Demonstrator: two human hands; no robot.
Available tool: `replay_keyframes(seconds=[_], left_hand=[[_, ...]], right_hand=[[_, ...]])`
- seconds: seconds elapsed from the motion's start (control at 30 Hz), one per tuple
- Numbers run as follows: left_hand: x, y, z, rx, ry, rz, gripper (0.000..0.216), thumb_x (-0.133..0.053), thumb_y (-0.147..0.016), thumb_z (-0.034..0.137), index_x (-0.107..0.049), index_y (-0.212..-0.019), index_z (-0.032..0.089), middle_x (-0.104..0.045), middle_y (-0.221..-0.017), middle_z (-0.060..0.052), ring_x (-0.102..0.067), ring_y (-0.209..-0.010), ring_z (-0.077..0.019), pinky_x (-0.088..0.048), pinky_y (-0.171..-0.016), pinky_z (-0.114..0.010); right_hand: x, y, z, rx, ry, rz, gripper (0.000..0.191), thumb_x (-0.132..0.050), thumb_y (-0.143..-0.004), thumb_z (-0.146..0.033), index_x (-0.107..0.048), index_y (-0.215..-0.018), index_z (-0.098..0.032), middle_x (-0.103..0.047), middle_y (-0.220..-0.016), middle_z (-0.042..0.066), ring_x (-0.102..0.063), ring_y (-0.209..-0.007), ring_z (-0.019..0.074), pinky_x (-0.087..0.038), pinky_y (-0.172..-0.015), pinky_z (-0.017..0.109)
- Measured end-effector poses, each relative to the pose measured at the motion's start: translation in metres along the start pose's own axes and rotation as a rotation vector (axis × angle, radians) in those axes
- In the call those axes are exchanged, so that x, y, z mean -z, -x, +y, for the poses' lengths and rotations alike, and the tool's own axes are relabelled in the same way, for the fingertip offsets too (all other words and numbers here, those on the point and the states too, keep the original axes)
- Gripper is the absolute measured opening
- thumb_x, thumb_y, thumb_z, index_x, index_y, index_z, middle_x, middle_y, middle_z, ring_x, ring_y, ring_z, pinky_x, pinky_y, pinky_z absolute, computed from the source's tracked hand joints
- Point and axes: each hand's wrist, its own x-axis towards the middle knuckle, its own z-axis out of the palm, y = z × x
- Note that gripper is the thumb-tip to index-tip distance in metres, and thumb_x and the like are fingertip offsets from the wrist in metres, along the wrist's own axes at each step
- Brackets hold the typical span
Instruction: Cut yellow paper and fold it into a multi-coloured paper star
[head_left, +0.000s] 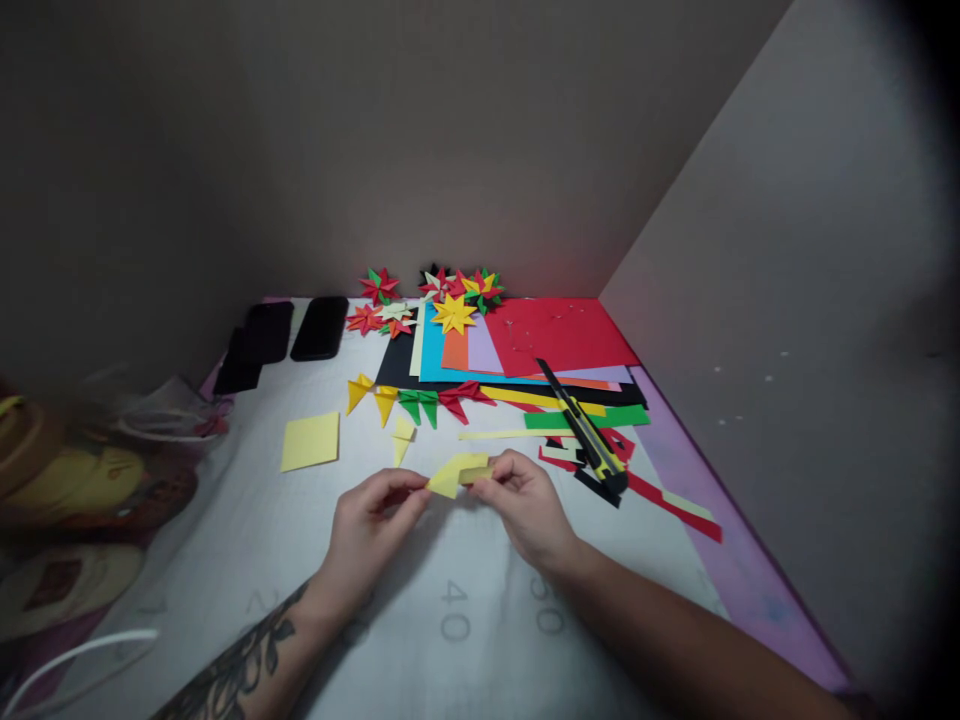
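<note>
Grey walls (pixel 480 150) meet behind a purple-edged worktop (pixel 690 480). On its white cover (pixel 495 560) I read two printed numerals, 40 (pixel 454 612) and 50 (pixel 547 605). Far left, blurred: a container (pixel 60 482) showing yellow, contents unclear; below it, a dark label (pixel 54 585) I can't make out. Over mid-cover: folded yellow paper (pixel 450 475), left hand's (pixel 379 510) fingers pinching one end, right hand's (pixel 532 505) the other.

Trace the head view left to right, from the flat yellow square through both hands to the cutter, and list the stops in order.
Flat yellow square → left hand → folded yellow paper held between the hands → right hand → cutter.
</note>
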Motion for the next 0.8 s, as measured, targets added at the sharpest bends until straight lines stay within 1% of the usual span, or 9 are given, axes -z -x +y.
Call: replay_keyframes(seconds=[0.13,0.27,0.33,0.43,0.5,0.53,0.67,0.73,0.8], left_hand=[[0.0004,-0.0002,0.0000,-0.018,0.004,-0.007,0.008,-0.063,-0.078,0.024,-0.068,-0.079,0.018,-0.071,-0.078,-0.002,-0.065,-0.068,-0.0136,-0.053,-0.065,-0.022],[0.0000,-0.0011,0.0014,0.028,0.043,-0.018,0.007,-0.064,-0.076,0.023,-0.066,-0.073,0.018,-0.070,-0.072,-0.002,-0.063,-0.065,-0.0134,-0.052,-0.062,-0.022],[0.0007,-0.0015,0.0017,0.062,0.067,-0.034,0.007,-0.065,-0.074,0.023,-0.065,-0.070,0.017,-0.068,-0.068,-0.001,-0.062,-0.061,-0.0127,-0.051,-0.058,-0.021],[0.0033,-0.0025,0.0010,0.096,0.079,-0.046,0.006,-0.065,-0.074,0.023,-0.065,-0.070,0.017,-0.065,-0.065,0.000,-0.059,-0.058,-0.0118,-0.048,-0.054,-0.020],[0.0052,-0.0035,0.0005,0.076,0.070,-0.025,0.007,-0.063,-0.076,0.023,-0.065,-0.072,0.017,-0.065,-0.067,0.000,-0.059,-0.059,-0.0120,-0.048,-0.054,-0.020],[0.0058,-0.0039,0.0005,0.050,0.069,-0.015,0.008,-0.062,-0.077,0.023,-0.065,-0.074,0.017,-0.065,-0.071,-0.002,-0.061,-0.064,-0.0129,-0.049,-0.056,-0.021],[0.0046,-0.0040,0.0025,-0.080,0.089,-0.047,0.008,-0.064,-0.078,0.024,-0.067,-0.082,0.018,-0.068,-0.094,-0.008,-0.064,-0.091,-0.0188,-0.053,-0.073,-0.026],[0.0027,-0.0030,0.0042,-0.092,0.085,-0.077,0.008,-0.066,-0.077,0.023,-0.068,-0.082,0.018,-0.069,-0.094,-0.008,-0.064,-0.090,-0.0186,-0.054,-0.074,-0.027],[0.0011,-0.0021,0.0059,-0.075,0.072,-0.091,0.006,-0.065,-0.077,0.023,-0.068,-0.077,0.018,-0.070,-0.086,-0.006,-0.065,-0.080,-0.0169,-0.053,-0.070,-0.026]], right_hand=[[-0.0014,0.0012,-0.0019,-0.009,0.011,-0.023,0.026,-0.077,-0.068,-0.031,-0.054,-0.065,-0.019,-0.060,-0.065,-0.002,-0.057,-0.063,0.0131,-0.045,-0.059,0.026],[-0.0036,0.0024,-0.0035,-0.019,-0.005,-0.073,0.021,-0.076,-0.069,-0.032,-0.060,-0.073,-0.019,-0.066,-0.072,0.001,-0.061,-0.068,0.0142,-0.048,-0.064,0.027],[-0.0039,0.0020,-0.0039,-0.014,-0.009,-0.075,0.022,-0.077,-0.068,-0.032,-0.059,-0.070,-0.020,-0.066,-0.072,0.000,-0.060,-0.067,0.0141,-0.048,-0.064,0.028],[-0.0023,0.0003,-0.0043,0.005,0.005,-0.022,0.025,-0.078,-0.066,-0.032,-0.056,-0.063,-0.019,-0.064,-0.068,-0.001,-0.058,-0.063,0.0132,-0.046,-0.060,0.027],[-0.0003,-0.0009,-0.0044,0.012,0.022,0.010,0.026,-0.078,-0.066,-0.031,-0.056,-0.063,-0.019,-0.063,-0.068,-0.001,-0.057,-0.062,0.0131,-0.045,-0.059,0.026],[0.0006,-0.0013,-0.0045,0.013,0.032,0.017,0.025,-0.078,-0.066,-0.031,-0.056,-0.063,-0.019,-0.063,-0.068,-0.001,-0.057,-0.062,0.0132,-0.045,-0.059,0.026],[0.0005,-0.0003,-0.0046,0.017,0.047,-0.014,0.025,-0.077,-0.066,-0.030,-0.055,-0.062,-0.019,-0.062,-0.067,-0.001,-0.056,-0.063,0.0131,-0.044,-0.059,0.026],[-0.0018,0.0012,-0.0050,0.011,0.054,-0.046,0.025,-0.078,-0.066,-0.030,-0.055,-0.062,-0.019,-0.062,-0.068,-0.001,-0.057,-0.064,0.0132,-0.045,-0.061,0.026],[-0.0042,0.0026,-0.0056,0.001,0.064,-0.078,0.024,-0.078,-0.066,-0.031,-0.057,-0.065,-0.019,-0.063,-0.070,-0.001,-0.059,-0.066,0.0139,-0.047,-0.063,0.027]])
